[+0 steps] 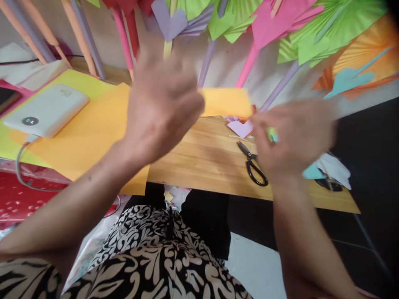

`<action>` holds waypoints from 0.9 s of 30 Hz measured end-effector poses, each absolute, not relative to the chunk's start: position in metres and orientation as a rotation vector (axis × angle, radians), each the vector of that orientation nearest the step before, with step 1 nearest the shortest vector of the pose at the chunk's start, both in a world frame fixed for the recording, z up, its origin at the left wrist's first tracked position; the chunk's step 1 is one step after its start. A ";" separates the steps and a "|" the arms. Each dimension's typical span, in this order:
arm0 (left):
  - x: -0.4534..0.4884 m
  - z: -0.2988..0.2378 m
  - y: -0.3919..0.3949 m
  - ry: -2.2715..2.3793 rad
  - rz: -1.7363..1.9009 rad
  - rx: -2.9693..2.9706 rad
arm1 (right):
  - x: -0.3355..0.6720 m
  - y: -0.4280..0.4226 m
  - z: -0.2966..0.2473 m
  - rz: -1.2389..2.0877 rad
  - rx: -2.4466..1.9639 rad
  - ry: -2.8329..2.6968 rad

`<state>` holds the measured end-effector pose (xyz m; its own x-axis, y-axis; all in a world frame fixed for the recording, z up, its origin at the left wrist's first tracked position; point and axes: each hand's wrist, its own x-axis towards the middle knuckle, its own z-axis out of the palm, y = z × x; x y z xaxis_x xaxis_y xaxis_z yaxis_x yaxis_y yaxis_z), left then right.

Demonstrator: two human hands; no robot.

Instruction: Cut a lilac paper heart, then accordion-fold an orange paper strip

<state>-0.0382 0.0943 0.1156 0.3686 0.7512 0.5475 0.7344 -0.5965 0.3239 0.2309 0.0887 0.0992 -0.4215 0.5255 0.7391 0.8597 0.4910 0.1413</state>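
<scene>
Upper centre, left hand pinches orange strip; right of centre, right hand curls, blurred, hold unclear.

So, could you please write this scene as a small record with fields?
Left hand: blurred, at the left end of an orange paper strip; grip unclear
Right hand: blurred, curled, near the strip's right end
Table: black scissors, purple paper heart
Left side: white power bank on coloured paper, cable plugged in
Behind: colourful paper fans
</scene>
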 end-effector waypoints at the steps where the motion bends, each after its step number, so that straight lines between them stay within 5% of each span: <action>1: -0.039 0.094 0.086 1.390 1.021 2.632 | 0.227 0.077 0.080 -0.621 -1.092 -2.197; 8: -0.041 -0.001 0.055 1.372 0.833 2.887 | 0.204 0.035 -0.003 0.034 -1.335 -2.323; 27: -0.044 -0.003 0.059 1.438 0.825 2.405 | 0.196 0.035 -0.002 0.343 -1.556 -2.096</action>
<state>-0.0437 0.0588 -0.0030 0.3636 0.8624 0.3521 0.7390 -0.4972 0.4546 0.1963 0.0351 -0.0018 -0.2190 0.9448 0.2438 0.8179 0.3141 -0.4821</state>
